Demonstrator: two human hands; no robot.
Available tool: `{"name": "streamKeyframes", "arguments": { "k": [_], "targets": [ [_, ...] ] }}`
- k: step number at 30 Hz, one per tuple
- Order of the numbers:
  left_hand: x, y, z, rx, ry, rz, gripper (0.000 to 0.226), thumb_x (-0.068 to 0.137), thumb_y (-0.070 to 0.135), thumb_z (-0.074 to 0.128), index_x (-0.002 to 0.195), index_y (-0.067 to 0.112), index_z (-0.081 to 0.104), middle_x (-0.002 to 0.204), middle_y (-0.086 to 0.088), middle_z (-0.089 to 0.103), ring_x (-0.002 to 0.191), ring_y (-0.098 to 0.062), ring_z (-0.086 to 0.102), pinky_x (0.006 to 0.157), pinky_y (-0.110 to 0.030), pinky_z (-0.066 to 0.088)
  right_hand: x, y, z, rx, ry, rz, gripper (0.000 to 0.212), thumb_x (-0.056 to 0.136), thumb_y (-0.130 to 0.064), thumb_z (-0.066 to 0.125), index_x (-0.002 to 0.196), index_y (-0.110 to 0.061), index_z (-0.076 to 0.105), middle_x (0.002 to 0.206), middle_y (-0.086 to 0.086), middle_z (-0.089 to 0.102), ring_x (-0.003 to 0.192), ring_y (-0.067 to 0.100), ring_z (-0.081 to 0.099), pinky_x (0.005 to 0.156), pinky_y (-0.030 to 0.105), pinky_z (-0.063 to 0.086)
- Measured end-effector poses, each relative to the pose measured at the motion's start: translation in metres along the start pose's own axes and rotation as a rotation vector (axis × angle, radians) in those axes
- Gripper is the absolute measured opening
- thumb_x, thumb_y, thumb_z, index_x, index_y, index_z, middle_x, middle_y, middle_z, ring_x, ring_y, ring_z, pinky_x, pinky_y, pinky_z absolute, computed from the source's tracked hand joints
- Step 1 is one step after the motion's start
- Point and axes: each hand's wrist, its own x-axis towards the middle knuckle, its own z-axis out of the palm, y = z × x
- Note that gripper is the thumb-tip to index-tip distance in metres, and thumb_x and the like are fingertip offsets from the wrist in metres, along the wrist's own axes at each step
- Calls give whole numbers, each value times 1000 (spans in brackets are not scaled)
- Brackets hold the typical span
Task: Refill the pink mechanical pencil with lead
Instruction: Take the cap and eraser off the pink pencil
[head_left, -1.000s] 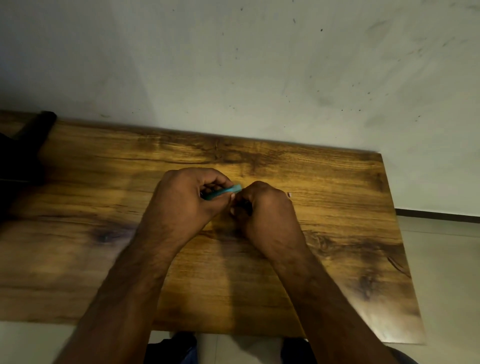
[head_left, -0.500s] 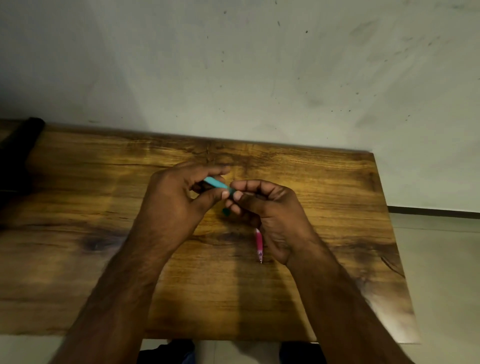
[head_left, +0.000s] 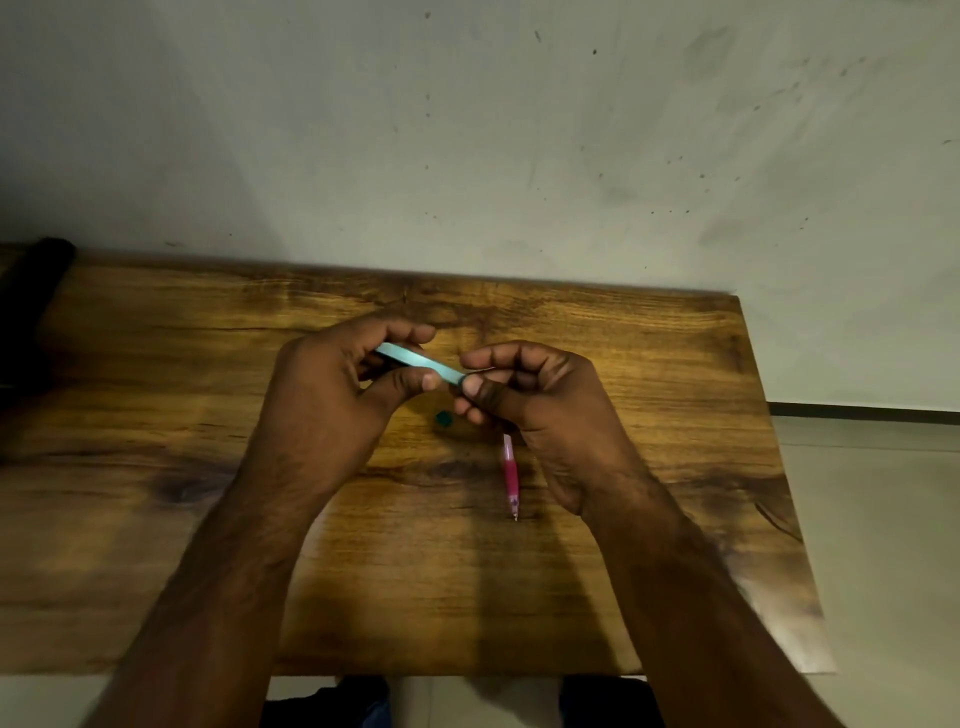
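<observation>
Left hand (head_left: 332, 395) around teal lead case (head_left: 415, 359), right hand (head_left: 524, 395) at its tip.

Both forearms reach forward and angle inward, so the hands meet close together. The left hand (head_left: 332, 395) is curled, thumb and forefinger pinching a case (head_left: 418, 359) between their tips. The right hand (head_left: 540, 410) faces it, fingers curled, thumb and forefinger pinching a thin lead (head_left: 480, 370) at the case's end. Their fingertips nearly touch.

Upper end of the pink pencil (head_left: 510, 474) behind the right hand (head_left: 540, 410); lead too thin to discern.
</observation>
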Motion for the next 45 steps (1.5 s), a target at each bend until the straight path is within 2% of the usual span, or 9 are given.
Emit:
{"name": "streamKeyframes", "arguments": {
  "k": [13, 20, 25, 30, 34, 37, 40, 42, 45],
  "targets": [
    [1, -2, 2, 24, 20, -23, 26, 80, 21, 83, 103, 31, 75, 102, 20, 75, 92, 1, 71, 86, -29, 59, 0, -2, -11, -280, 52, -84, 20, 89, 4, 72, 107, -5, 68, 91, 21, 74, 75, 19, 73, 71, 28, 61],
    [6, -21, 11, 91, 84, -82, 18, 80, 25, 85, 93, 33, 76, 101, 11, 73, 95, -7, 66, 87, -29, 54, 3, -9, -36, -556, 256, -194, 20, 83, -13, 72, 97, -26, 66, 82, 4, 73, 82, 27, 73, 81, 54, 60],
    [7, -26, 28, 324, 88, -131, 25, 73, 41, 86, 81, 52, 66, 110, 12, 66, 116, -23, 55, 103, -57, 43, 0, -12, -44, -559, 325, -248, 21, 89, -7, 68, 102, -22, 63, 70, -7, 71, 73, 12, 72, 81, 47, 60],
    [6, -19, 38, 470, 104, -165, 20, 73, 42, 86, 88, 45, 75, 114, 17, 52, 124, -19, 44, 108, -46, 30, -5, -9, -41, -616, 303, -278, 24, 87, -14, 69, 101, -30, 60, 80, -1, 72, 79, 22, 70, 78, 51, 58],
    [5, -14, 39, 532, 77, -155, 29, 72, 44, 86, 99, 41, 77, 127, 12, 56, 128, -19, 43, 105, -44, 24, -8, -9, -41, -653, 258, -304, 25, 89, -15, 69, 105, -31, 59, 84, -2, 73, 81, 19, 70, 79, 46, 59],
    [7, -15, 36, 405, 36, -107, 46, 67, 50, 87, 110, 44, 74, 132, 12, 56, 132, -18, 46, 114, -52, 29, -11, -11, -42, -741, 219, -355, 27, 91, -14, 70, 111, -28, 58, 85, -6, 72, 77, 8, 67, 72, 34, 56],
    [7, -13, 33, 193, -24, -3, 62, 58, 76, 75, 116, 56, 67, 129, 23, 58, 129, -10, 52, 111, -61, 39, -14, -12, -41, -822, 169, -391, 31, 93, -13, 69, 118, -27, 56, 86, -10, 69, 74, 5, 64, 66, 27, 53],
    [7, -11, 34, 128, -63, 55, 62, 57, 87, 66, 113, 59, 66, 124, 26, 63, 126, -6, 57, 109, -61, 40, -15, -11, -40, -845, 122, -405, 34, 94, -12, 68, 121, -28, 54, 87, -10, 67, 73, 6, 64, 62, 25, 51],
    [6, -10, 37, 89, -96, 82, 49, 65, 79, 68, 106, 52, 73, 115, 24, 70, 119, -7, 62, 107, -62, 42, -15, -10, -36, -877, 49, -433, 37, 96, -10, 66, 125, -27, 51, 89, -11, 66, 71, 3, 63, 57, 13, 43]
  ]
}}
